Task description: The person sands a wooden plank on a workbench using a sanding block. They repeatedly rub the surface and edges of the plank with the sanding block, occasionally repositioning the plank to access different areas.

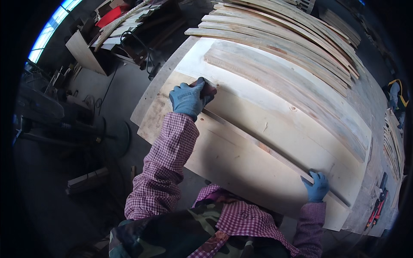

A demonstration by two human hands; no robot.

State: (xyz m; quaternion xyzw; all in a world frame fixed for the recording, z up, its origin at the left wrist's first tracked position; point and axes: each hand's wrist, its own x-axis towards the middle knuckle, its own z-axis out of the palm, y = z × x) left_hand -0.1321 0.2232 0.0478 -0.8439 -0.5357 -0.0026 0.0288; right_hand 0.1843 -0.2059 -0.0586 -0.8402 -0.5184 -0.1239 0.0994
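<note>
A narrow wooden strip (264, 148) stands on edge across a pale wooden board (223, 150) in front of me. My left hand (188, 99), in a blue-grey work glove, is closed around a small dark reddish-brown block (209, 89) at the strip's far left end. The block's underside is hidden. Near the strip's right end, my right hand (317, 187), gloved too, grips it with thumb and fingers on either side. A wider, greyish plank (284, 96) lies flat behind the strip, on a whitish sheet (191, 58).
Several long slats (275, 43) are piled at the table's far side. Red-handled pliers (378, 206) lie at the right edge, near more thin wood strips (392, 146). Scrap wood and a red tray (108, 16) sit at the back left, beside dark machinery (114, 135).
</note>
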